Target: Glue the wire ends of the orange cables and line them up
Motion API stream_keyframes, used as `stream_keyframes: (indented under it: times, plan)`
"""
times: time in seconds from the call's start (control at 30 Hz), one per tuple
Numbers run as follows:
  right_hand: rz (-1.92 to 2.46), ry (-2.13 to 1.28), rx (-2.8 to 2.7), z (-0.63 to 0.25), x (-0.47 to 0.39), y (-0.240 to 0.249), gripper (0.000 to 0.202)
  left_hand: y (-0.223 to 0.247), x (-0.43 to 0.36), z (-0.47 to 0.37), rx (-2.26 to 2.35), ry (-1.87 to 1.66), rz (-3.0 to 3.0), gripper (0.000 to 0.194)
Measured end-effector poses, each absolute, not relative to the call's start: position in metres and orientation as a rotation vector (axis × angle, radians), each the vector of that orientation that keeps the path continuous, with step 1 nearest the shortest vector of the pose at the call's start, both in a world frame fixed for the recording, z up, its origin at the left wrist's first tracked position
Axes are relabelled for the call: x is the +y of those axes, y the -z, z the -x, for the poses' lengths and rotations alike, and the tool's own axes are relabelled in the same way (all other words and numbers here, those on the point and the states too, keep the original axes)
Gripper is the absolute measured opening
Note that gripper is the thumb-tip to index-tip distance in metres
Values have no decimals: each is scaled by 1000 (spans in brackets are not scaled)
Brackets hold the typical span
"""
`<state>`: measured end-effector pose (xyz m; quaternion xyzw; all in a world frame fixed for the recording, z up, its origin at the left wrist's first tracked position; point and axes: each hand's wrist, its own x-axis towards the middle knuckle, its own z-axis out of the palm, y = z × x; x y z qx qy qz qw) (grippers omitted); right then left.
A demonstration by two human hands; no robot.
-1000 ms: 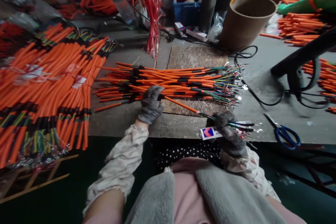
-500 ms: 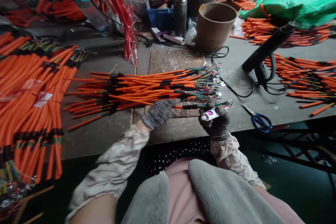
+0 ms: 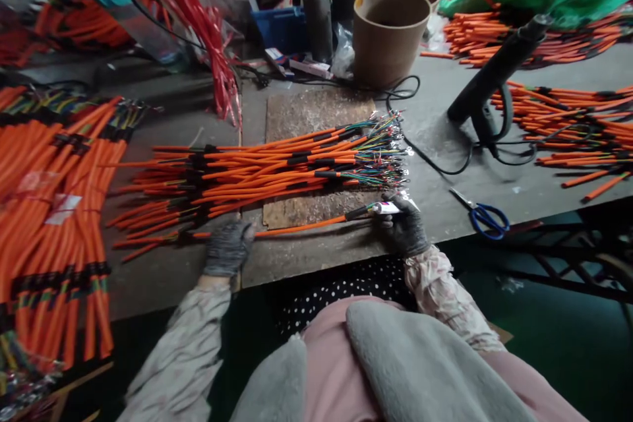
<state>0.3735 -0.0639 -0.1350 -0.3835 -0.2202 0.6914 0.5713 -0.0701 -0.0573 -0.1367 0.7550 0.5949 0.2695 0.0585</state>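
One orange cable (image 3: 301,228) lies along the near side of a cable bundle (image 3: 257,178), set apart from it. My left hand (image 3: 228,248), in a grey knit glove, is closed around this cable towards its left end. My right hand (image 3: 406,229), gloved too, grips a small white tube (image 3: 386,208) with a coloured label, its tip pointing left. Right beside the tube are the cable's black sleeve (image 3: 357,212) and thin wires; whether those fingers also pinch the wire ends is hidden. Bare wires with ring terminals (image 3: 395,138) fan out at the bundle's right end.
A worn board (image 3: 316,105) lies under the bundle. Blue-handled scissors (image 3: 487,219) and a black heat gun (image 3: 494,86) with its cord are at right. Behind stand a brown pot (image 3: 390,46) and a dark flask (image 3: 316,13). More orange cables (image 3: 54,211) are piled at left.
My left hand has moved left and nearer to me along the cable. The cable has come away from the bundle towards the table's near edge. My right hand still holds the tube.
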Motion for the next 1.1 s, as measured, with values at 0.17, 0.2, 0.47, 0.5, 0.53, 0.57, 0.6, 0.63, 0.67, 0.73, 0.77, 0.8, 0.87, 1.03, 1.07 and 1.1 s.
stream_keyframes:
  times: [0.17,0.2,0.47,0.5,0.53,0.57,0.6,0.63,0.67,0.73,0.77,0.8,0.87,1.03,1.07,1.1]
  plan:
    - [946,-1216,-468,-390,-89,108,38,140,-30,9,1831,-883,-2460,33]
    - [915,-1173,-502,-385,-87,106,40,134,-20,-16,1749,-878,-2510,34]
    - [777,-1371,-534,-329,-39,130,37,87,66,-154,1523,-216,-2679,26]
    - [750,-1369,-547,-331,-41,127,42,77,67,-147,1623,-394,-2629,26]
    - [723,-1363,-583,-333,-44,121,46,64,65,-137,1718,-628,-2547,26]
    - [711,-1353,-648,-335,-48,114,46,50,61,-124,1765,-877,-2446,28]
    - [720,-1331,-746,-336,-51,106,45,35,56,-112,1736,-1087,-2352,30]
    - [748,-1288,-873,-334,-53,97,41,19,49,-100,1627,-1190,-2304,33]
    - [789,-1218,-1015,-330,-54,87,36,4,41,-91,1495,-1196,-2290,35]
    - [869,-996,-1263,-316,-52,67,27,-20,25,-79,1280,-1057,-2307,37]
    - [882,-852,-1347,-308,-50,57,23,-27,18,-77,1231,-989,-2313,37]
    - [874,-702,-1408,-299,-47,47,19,-30,10,-77,1211,-948,-2308,37]
    - [850,-432,-1465,-283,-43,28,15,-26,-4,-82,1167,-945,-2223,40]
    - [812,-266,-1698,-270,-35,0,16,14,-34,-104,976,-1140,-1567,57]
    - [794,-312,-1736,-271,-35,0,17,18,-38,-107,946,-1164,-1464,56]
    - [787,-355,-1737,-273,-36,1,17,21,-41,-108,909,-1174,-1392,54]
